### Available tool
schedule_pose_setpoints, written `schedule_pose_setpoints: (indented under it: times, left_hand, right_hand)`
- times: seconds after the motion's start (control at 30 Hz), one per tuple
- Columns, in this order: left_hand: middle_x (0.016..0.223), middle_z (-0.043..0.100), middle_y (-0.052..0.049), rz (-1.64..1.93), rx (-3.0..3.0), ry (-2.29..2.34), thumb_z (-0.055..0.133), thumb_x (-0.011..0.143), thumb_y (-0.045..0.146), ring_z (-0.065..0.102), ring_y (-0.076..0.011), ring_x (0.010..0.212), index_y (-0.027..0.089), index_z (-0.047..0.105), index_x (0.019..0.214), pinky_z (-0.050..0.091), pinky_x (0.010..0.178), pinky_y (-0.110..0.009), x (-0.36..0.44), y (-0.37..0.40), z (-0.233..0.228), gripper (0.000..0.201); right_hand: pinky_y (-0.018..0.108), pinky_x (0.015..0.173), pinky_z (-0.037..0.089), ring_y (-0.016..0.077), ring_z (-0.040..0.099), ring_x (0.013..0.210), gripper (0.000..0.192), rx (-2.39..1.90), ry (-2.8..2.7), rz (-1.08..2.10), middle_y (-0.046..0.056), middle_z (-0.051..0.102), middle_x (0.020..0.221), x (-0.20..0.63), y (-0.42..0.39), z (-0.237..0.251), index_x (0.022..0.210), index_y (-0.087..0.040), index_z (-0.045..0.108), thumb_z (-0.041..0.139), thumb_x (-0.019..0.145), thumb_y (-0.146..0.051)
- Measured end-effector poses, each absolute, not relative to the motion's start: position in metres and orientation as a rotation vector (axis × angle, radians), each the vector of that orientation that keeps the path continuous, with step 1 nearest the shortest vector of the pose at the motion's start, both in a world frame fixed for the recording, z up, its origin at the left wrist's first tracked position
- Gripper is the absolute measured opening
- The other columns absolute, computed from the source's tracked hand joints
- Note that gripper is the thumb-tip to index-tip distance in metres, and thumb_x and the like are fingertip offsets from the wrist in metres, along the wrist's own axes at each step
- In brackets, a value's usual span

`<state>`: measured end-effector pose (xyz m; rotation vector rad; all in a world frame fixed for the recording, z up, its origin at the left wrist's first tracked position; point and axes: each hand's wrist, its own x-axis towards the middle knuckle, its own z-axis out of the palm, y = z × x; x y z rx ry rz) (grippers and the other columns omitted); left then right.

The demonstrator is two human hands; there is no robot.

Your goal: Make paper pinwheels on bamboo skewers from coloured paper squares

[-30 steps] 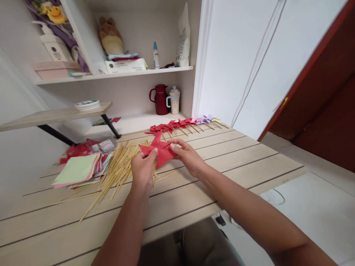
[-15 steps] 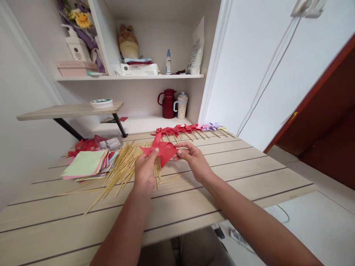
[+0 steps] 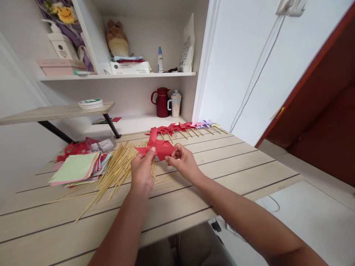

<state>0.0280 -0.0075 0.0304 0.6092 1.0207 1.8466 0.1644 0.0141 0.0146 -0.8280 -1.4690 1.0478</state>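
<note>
A red paper pinwheel [image 3: 158, 146] is held up above the table between my two hands. My left hand [image 3: 142, 168] pinches its near left part, thumb on top. At its right blade, my right hand [image 3: 184, 161] has thumb and fingers closed on the paper edge. Under and left of the pinwheel lies a loose heap of thin wooden sticks [image 3: 118, 164]. Beyond it, a row of finished-looking red pinwheels [image 3: 169, 129] on sticks lies along the table's back, with a purple pinwheel [image 3: 204, 124] at the right end.
Left of the sticks is a stack of coloured square paper [image 3: 74, 168], with more red paper pieces [image 3: 74, 149] and a clear plastic packet [image 3: 105, 144] behind. A small raised shelf [image 3: 58, 112] stands at left. A dark red jug [image 3: 162, 103] and a cup [image 3: 175, 105] stand at the back.
The view has swung slightly right. My right hand has closed in on the pinwheel's right blade, and the lower blade now looks shorter or folded up.
</note>
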Motion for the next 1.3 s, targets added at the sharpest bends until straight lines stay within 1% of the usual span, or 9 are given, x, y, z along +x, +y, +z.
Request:
schedule_pose_setpoints:
  times: [0.17,0.27,0.37,0.47,0.63,0.8,0.97,1.17,1.3]
  left_hand:
    - [0.08,0.077,-0.005,1.821,0.53,0.953,0.088,0.067,0.019,0.068,-0.0121,0.07,0.012,0.074,0.079,0.052,0.068,-0.023,0.021,-0.004,0.031,0.02]
    - [0.08,0.077,-0.006,1.752,0.443,0.887,0.084,0.073,0.014,0.07,-0.0134,0.07,0.013,0.073,0.08,0.056,0.07,-0.025,0.019,-0.003,0.034,0.013]
    - [0.082,0.077,-0.008,1.71,0.412,0.87,0.082,0.076,0.011,0.071,-0.0146,0.073,0.013,0.072,0.083,0.059,0.074,-0.027,0.02,-0.005,0.037,0.012]
    - [0.082,0.077,-0.008,1.679,0.432,0.858,0.081,0.076,0.01,0.07,-0.0136,0.071,0.013,0.072,0.083,0.058,0.07,-0.024,0.023,-0.007,0.04,0.012]
    - [0.073,0.074,-0.004,1.625,0.471,0.923,0.086,0.069,0.014,0.063,-0.0091,0.057,0.013,0.07,0.078,0.043,0.049,-0.017,0.023,-0.009,0.039,0.019]
    - [0.072,0.074,-0.004,1.586,0.555,0.943,0.094,0.057,0.023,0.063,-0.0109,0.059,0.012,0.07,0.077,0.046,0.052,-0.019,0.023,-0.008,0.035,0.033]
    - [0.07,0.073,-0.005,1.602,0.569,0.962,0.093,0.059,0.022,0.066,-0.0131,0.062,0.013,0.069,0.071,0.053,0.061,-0.024,0.024,-0.01,0.037,0.028]
    - [0.077,0.076,-0.009,1.602,0.663,0.995,0.089,0.066,0.02,0.069,-0.0151,0.066,0.011,0.075,0.079,0.056,0.064,-0.026,0.027,-0.01,0.034,0.022]
    - [0.08,0.077,-0.01,1.602,0.693,1.016,0.088,0.066,0.022,0.069,-0.0152,0.064,0.011,0.076,0.082,0.053,0.058,-0.024,0.026,-0.01,0.032,0.023]
  right_hand:
    - [0.031,0.064,0.05,0.0147,0.061,0.063,0.027,-0.627,-1.523,1.053,-0.001,0.066,0.078,0.169,0.003,0.026,0.089,-0.024,0.061,0.073,0.085,-0.047]
    - [0.031,0.058,0.047,0.0131,0.056,0.055,0.03,-0.63,-1.434,1.068,-0.002,0.063,0.073,0.172,0.002,0.029,0.093,-0.025,0.066,0.063,0.093,-0.055]
    - [0.031,0.057,0.046,0.0135,0.052,0.057,0.027,-0.682,-1.297,0.998,-0.003,0.058,0.07,0.175,0.009,0.029,0.091,-0.026,0.068,0.073,0.085,-0.052]
    - [0.032,0.069,0.051,0.0158,0.056,0.073,0.025,-0.705,-1.254,0.957,0.0,0.062,0.086,0.179,0.018,0.026,0.092,-0.027,0.072,0.082,0.077,-0.044]
    - [0.035,0.085,0.054,0.0188,0.06,0.098,0.023,-0.65,-1.369,0.966,0.003,0.058,0.115,0.182,0.025,0.02,0.099,-0.031,0.075,0.083,0.077,-0.035]
    - [0.038,0.091,0.053,0.0228,0.057,0.113,0.023,-0.626,-1.429,0.929,0.005,0.054,0.119,0.182,0.027,0.018,0.1,-0.034,0.078,0.083,0.079,-0.04]
    - [0.042,0.099,0.052,0.0251,0.055,0.123,0.033,-0.622,-1.459,0.885,0.004,0.053,0.133,0.187,0.027,0.02,0.113,-0.04,0.076,0.081,0.081,-0.044]
    - [0.049,0.114,0.044,0.0274,0.05,0.133,0.014,-0.584,-1.561,0.869,0.003,0.052,0.138,0.19,0.023,0.024,0.097,-0.039,0.081,0.08,0.084,-0.045]
    - [0.05,0.118,0.041,0.028,0.051,0.132,0.017,-0.567,-1.619,0.85,0.002,0.051,0.142,0.189,0.021,0.027,0.094,-0.038,0.082,0.079,0.083,-0.051]
